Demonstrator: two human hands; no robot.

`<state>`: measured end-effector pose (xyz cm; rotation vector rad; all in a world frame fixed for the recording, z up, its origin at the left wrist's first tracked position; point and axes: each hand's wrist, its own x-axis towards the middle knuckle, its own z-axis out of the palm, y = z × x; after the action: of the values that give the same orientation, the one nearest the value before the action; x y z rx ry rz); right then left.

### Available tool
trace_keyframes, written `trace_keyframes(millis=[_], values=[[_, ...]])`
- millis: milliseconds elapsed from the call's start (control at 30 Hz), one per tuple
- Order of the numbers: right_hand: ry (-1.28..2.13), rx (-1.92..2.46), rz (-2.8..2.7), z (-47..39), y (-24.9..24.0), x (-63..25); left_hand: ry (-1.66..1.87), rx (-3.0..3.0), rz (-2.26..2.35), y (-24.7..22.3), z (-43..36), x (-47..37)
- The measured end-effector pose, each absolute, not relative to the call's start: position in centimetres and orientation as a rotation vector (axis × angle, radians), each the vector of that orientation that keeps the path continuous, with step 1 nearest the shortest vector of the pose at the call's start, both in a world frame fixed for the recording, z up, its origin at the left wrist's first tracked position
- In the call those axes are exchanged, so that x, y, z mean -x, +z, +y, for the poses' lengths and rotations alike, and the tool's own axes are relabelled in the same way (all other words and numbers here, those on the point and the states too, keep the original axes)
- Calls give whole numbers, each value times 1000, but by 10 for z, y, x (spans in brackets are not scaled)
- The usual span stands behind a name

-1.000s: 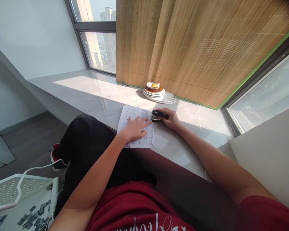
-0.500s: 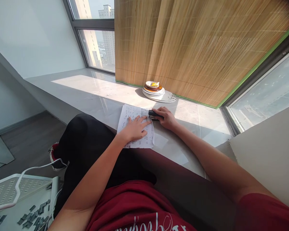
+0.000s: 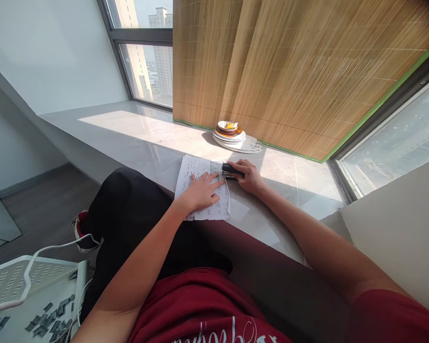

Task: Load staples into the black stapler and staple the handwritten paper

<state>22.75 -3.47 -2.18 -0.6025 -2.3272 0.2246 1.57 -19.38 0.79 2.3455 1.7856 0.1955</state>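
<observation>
Sheets of white paper (image 3: 221,207) with handwriting lie on the pale stone sill, near its front edge. My left hand (image 3: 201,191) rests flat on them, fingers spread. At the paper's upper right edge is a black stapler (image 3: 232,170); its left end overlaps the paper. My right hand (image 3: 249,175) grips it from the right, fingers wrapped over its top. Whether its jaws are pressed together is too small to tell.
Behind the paper, a stack of small plates (image 3: 229,136) stands on an oval white board (image 3: 252,144) near the bamboo blind (image 3: 271,71). At the lower left, a white perforated rack (image 3: 28,281) holds grey pieces and a white cable.
The view has shifted very slightly. Both hands, the paper and the stapler otherwise hold the same places.
</observation>
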Motion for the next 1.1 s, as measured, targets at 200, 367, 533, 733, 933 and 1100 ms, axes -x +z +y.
trace_keyframes(millis=[200, 367, 533, 733, 933, 1100], values=[[134, 688, -2418, -34, -20, -227, 187, -2357, 1779, 7, -193, -15], [148, 698, -2407, -33, -21, -227, 198, -2344, 1768, 5, -192, -15], [55, 727, -2479, -34, -17, -226, 195, -2332, 1772, 7, -193, -15], [-52, 734, -2637, -42, -1, -223, 172, -2298, 1783, 12, -193, -18], [-81, 713, -2635, -45, -5, -223, 149, -2302, 1779, 16, -195, -19], [223, 690, -2336, -33, -18, -238, 154, -2338, 1778, 11, -192, -15]])
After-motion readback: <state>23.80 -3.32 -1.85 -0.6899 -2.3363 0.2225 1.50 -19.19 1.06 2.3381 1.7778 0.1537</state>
